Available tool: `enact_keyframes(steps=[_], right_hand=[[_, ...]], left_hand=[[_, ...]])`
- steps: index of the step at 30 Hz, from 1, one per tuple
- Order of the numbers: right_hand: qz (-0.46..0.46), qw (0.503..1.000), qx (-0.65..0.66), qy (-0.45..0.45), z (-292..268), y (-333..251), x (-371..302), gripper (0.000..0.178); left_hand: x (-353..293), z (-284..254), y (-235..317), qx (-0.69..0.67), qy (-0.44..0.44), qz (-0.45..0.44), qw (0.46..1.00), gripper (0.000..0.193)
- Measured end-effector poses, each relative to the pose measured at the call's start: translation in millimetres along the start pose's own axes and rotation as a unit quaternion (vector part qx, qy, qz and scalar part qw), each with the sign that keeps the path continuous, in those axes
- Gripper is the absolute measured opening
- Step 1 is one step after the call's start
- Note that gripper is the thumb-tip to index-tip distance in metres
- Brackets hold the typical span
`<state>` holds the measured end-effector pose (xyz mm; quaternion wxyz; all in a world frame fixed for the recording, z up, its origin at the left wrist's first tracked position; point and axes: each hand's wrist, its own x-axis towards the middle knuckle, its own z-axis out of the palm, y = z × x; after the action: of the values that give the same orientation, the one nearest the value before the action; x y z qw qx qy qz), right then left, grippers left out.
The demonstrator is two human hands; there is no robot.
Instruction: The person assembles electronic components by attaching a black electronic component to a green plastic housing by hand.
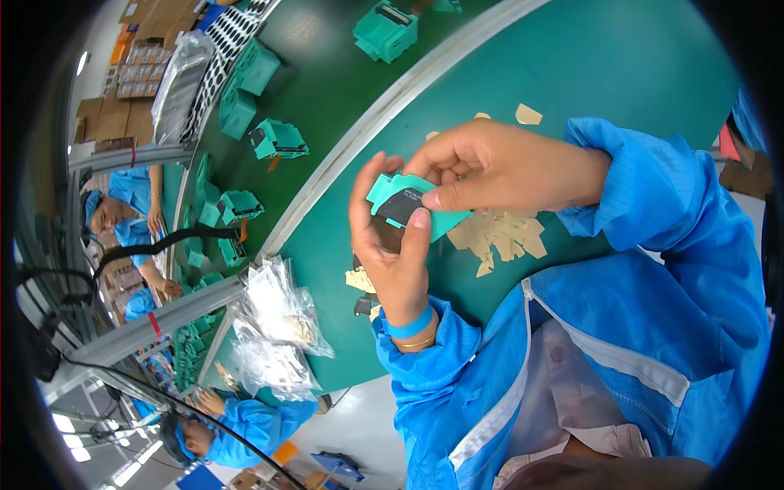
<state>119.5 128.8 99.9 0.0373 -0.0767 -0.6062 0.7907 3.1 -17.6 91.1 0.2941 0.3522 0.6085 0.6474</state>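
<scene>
Between my two hands is a teal plastic housing point(379, 191) with a flat black panel point(399, 205) on its upper face. My left hand point(390, 261) grips it from the near left, thumb on the lower edge and fingers curled around the far side. My right hand point(502, 167) closes on its right side, with the thumb pressed against the black panel's edge. Some fingers of the right hand are hidden behind the housing. Just beyond the right end lies a loose pile of cream paper pieces point(502, 238) on the green tabletop.
Clear plastic bags point(282, 314) lie left of my left wrist. A metal rail point(359, 143) divides the table from a dark green belt bearing several teal housings point(278, 140). Small black parts point(363, 305) sit near my left wrist. Co-workers in blue point(249, 429) are at the left.
</scene>
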Motion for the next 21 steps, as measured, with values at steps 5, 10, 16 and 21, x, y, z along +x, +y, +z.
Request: enact_keyframes(steps=[5,10,16,21], right_hand=[[-0.022,0.993,-0.112,0.043,28.3,-30.1,82.9,0.034],[-0.112,0.871,-0.46,0.131,-41.5,-3.3,238.7,0.021],[0.032,0.872,-0.391,0.294,-20.9,18.1,287.2,0.033],[-0.061,0.818,-0.459,0.343,-16.4,32.8,287.7,0.04]], left_hand=[[-18.6,-89.4,19.5,-0.126,0.135,0.049,0.981,0.081],[-51.3,-176.4,12.3,0.337,0.139,0.0,0.931,0.035],[-72.2,-187.4,-9.4,0.515,0.107,0.004,0.851,0.03],[-71.8,-192.6,-12.9,0.499,0.112,0.042,0.858,0.025]])
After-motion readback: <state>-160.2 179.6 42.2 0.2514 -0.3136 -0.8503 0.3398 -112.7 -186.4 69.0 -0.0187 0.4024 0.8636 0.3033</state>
